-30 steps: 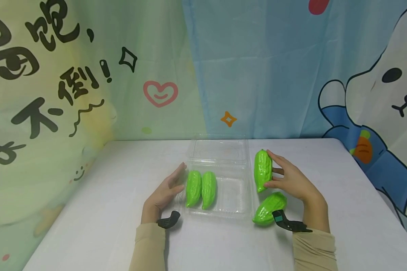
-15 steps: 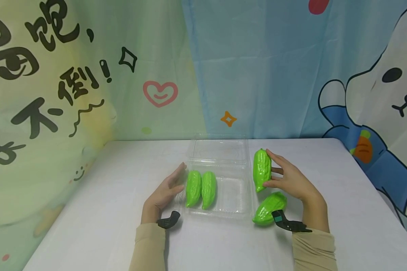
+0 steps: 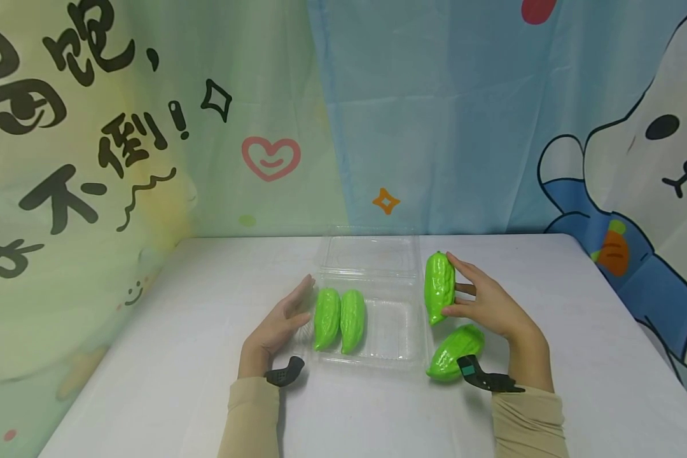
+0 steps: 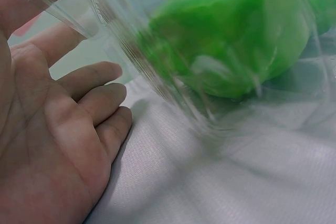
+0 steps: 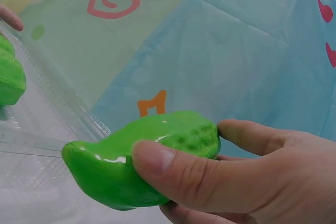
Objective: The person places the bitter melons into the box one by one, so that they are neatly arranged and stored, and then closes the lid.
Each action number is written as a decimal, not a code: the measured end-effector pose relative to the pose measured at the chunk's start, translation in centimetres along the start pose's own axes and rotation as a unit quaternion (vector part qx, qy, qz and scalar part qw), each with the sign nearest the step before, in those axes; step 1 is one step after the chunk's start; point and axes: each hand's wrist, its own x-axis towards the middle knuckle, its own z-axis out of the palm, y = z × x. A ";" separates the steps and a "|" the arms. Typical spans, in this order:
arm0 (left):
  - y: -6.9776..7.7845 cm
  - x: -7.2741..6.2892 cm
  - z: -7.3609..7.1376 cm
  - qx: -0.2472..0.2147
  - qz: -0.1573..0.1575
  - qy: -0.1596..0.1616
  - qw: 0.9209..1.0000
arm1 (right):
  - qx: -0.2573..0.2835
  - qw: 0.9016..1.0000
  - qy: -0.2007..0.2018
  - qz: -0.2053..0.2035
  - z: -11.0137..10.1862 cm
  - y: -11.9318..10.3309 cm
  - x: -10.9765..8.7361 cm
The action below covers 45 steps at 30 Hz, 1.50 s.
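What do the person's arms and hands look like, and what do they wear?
The left hand and right hand wear no gloves. Both sleeves are beige, the right one creased. A black curved device sits at each wrist; the right one shows a teal patch.

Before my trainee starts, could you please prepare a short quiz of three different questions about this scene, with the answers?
1. How many gourds lie in the box?
2. True or false: the lid of the box is closed.
3. Fill in: another gourd is held in the person's ____ hand.

Key:
1. Two, side by side.
2. False; the lid is folded back, open.
3. Right: the right hand holds it with thumb and fingers.
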 end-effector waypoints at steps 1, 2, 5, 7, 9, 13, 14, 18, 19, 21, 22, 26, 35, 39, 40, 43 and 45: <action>0.0 0.0 0.0 0.000 -0.002 0.001 1.000 | 0.001 1.000 0.000 -0.001 0.0 0.0 0.0; 0.1 0.0 0.1 -0.001 -0.002 0.000 1.000 | 0.001 1.000 -0.001 -0.001 0.0 0.0 0.0; 0.1 0.0 0.1 -0.001 -0.002 0.000 1.000 | 0.005 1.000 -0.001 -0.002 0.0 0.0 0.0; 0.1 0.0 0.1 0.002 -0.002 0.000 1.000 | 0.008 1.000 -0.002 -0.004 0.0 0.0 0.0; 0.1 0.0 0.1 0.004 -0.001 0.000 1.000 | 0.012 1.000 -0.003 -0.005 0.0 0.0 0.0; 0.1 0.0 0.1 0.011 0.002 0.000 1.000 | 0.015 1.000 -0.005 -0.008 0.0 -0.1 0.0; 0.1 0.0 0.0 0.012 0.003 0.001 1.000 | 0.016 1.000 -0.006 -0.009 0.0 -0.1 0.0; 0.2 0.0 0.1 0.015 0.004 0.000 1.000 | 0.017 1.000 -0.008 -0.014 0.0 -0.1 0.0; 0.3 -0.1 0.1 0.016 0.004 0.000 1.000 | 0.018 1.000 -0.009 -0.014 0.0 -0.1 0.0; 0.3 -0.1 0.1 0.015 0.003 0.000 1.000 | 0.018 1.000 -0.009 -0.015 0.1 -0.1 0.0; 0.3 -0.1 0.1 0.014 0.002 -0.001 1.000 | 0.020 1.000 -0.010 -0.016 0.1 -0.1 0.0; 0.3 0.0 0.1 0.014 0.002 -0.001 1.000 | 0.021 1.000 -0.011 -0.018 0.1 -0.1 0.0; 0.2 0.0 0.2 0.003 -0.005 0.004 1.000 | 0.020 1.000 -0.013 -0.018 0.2 -0.3 0.1; 0.1 0.0 0.2 0.002 -0.007 0.007 1.000 | 0.020 1.000 -0.014 -0.019 0.3 -0.3 0.1; 0.1 0.0 0.2 0.002 -0.006 0.007 1.000 | 0.021 1.000 -0.015 -0.019 0.3 -0.3 0.1; 0.1 0.0 0.2 0.001 -0.007 0.007 1.000 | 0.021 1.000 -0.015 -0.017 0.3 -0.4 0.1; 0.2 0.0 0.2 -0.001 -0.006 0.006 1.000 | 0.021 1.000 -0.015 -0.016 0.3 -0.5 0.1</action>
